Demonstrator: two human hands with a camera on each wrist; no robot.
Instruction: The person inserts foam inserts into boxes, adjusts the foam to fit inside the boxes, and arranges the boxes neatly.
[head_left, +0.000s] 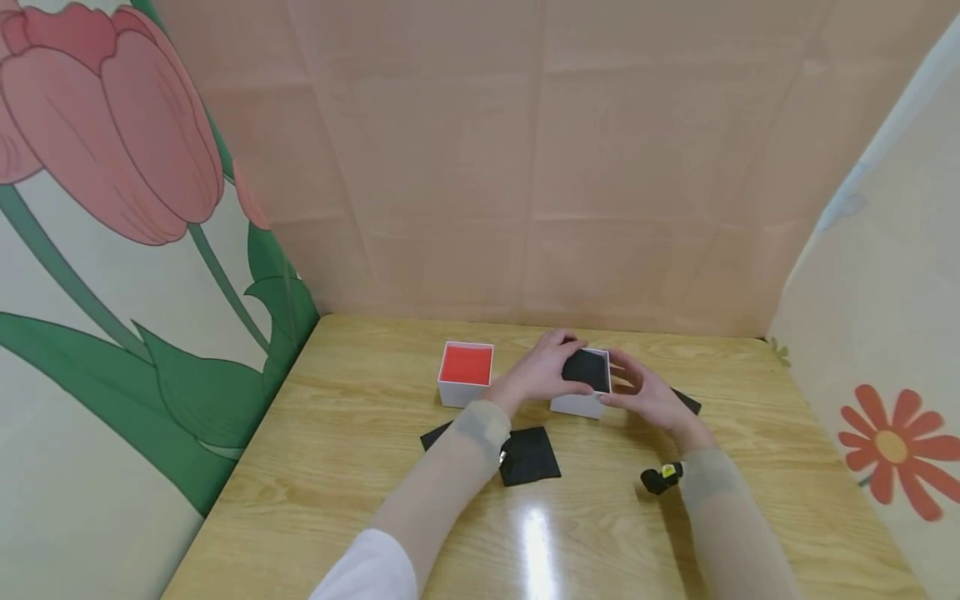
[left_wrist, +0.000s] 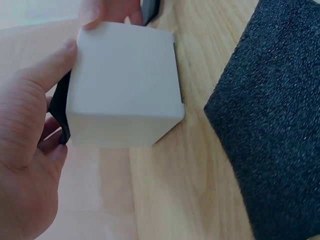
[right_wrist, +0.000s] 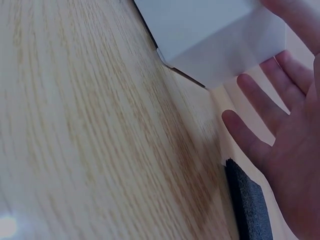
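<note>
My left hand point(head_left: 538, 369) pinches a black foam pad point(head_left: 588, 368) at the open top of a white box point(head_left: 576, 406). In the left wrist view the pad point(left_wrist: 61, 102) bends out past the box's rim, with the thumb near that rim and the fingers behind the pad. On the box's other side, my right hand point(head_left: 645, 392) holds a corner, its thumb on the front wall and its fingers along the right wall. The right wrist view shows those fingers spread beside the box point(right_wrist: 220, 40). How deep the pad sits inside is hidden.
To the left stands a second white box point(head_left: 462, 395) with a red top surface point(head_left: 467, 364). Black foam sheets point(head_left: 531, 457) lie on the wooden table point(head_left: 360, 417) below the left forearm. Another black foam piece point(head_left: 687, 402) lies beyond the right hand. Fabric walls point(head_left: 525, 167) enclose the table.
</note>
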